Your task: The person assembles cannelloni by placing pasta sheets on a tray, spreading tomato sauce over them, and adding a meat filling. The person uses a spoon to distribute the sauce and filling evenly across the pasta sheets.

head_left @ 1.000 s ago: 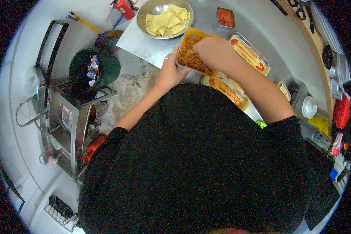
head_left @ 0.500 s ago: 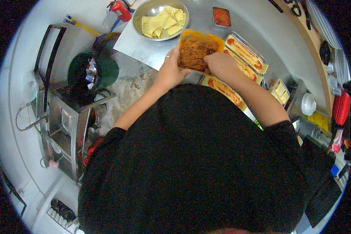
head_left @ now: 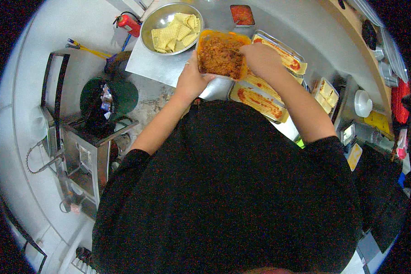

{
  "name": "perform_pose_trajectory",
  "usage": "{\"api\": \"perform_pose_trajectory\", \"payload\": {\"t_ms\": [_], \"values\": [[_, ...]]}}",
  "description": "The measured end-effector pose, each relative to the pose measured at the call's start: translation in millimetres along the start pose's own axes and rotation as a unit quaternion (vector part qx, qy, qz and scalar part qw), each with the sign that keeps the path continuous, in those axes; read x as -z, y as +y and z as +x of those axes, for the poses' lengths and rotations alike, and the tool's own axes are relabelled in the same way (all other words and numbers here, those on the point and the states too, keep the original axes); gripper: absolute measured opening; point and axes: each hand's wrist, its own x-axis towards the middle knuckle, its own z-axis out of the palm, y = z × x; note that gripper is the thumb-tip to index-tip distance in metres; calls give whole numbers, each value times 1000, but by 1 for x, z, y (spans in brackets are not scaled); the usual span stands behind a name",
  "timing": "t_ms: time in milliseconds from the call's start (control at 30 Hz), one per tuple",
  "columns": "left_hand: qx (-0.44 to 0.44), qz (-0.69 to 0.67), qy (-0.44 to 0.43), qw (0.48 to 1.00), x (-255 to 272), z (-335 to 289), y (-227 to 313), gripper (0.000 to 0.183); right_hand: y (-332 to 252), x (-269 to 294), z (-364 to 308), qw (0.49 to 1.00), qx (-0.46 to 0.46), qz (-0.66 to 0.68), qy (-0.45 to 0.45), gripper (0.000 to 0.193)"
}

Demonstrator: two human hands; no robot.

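My left hand (head_left: 192, 78) grips the left side of a rectangular tub, with the thumb along its near edge. Reddish-brown minced meat sauce (head_left: 221, 57) fills the tub, whose orange-stained rim (head_left: 210, 33) shows at the far side. Over the tub's right edge, my right hand (head_left: 262, 61) is closed, its fingertips by the sauce; whatever they hold is hidden. Beneath and beyond that hand lie long trays of pasta sheets streaked with red sauce: a near one (head_left: 258, 101), a far one (head_left: 283, 52), and another partly covered by my arm.
A steel bowl (head_left: 146, 34) of ridged pasta sheets (head_left: 178, 33) stands at the far left of the steel table (head_left: 146, 66). Behind the trays is a small container of red sauce (head_left: 242, 16). Rightward sit a filled tray (head_left: 325, 96) and white bowls (head_left: 363, 104). A bin (head_left: 128, 93) stands left.
My right hand has shifted from the tub's lower right part up to its right edge. The view has turned slightly, and the tub appears farther left. My left hand keeps its hold.
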Motion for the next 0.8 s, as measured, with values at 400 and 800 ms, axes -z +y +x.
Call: {"api": "perform_pose_trajectory", "payload": {"t_ms": [400, 800], "values": [[10, 32, -18, 999, 6, 6, 2, 108, 12, -6, 17, 998, 8, 38, 41, 27], [38, 83, -47, 995, 12, 9, 9, 103, -5, -13, 3, 999, 28, 35, 12, 27]]}}
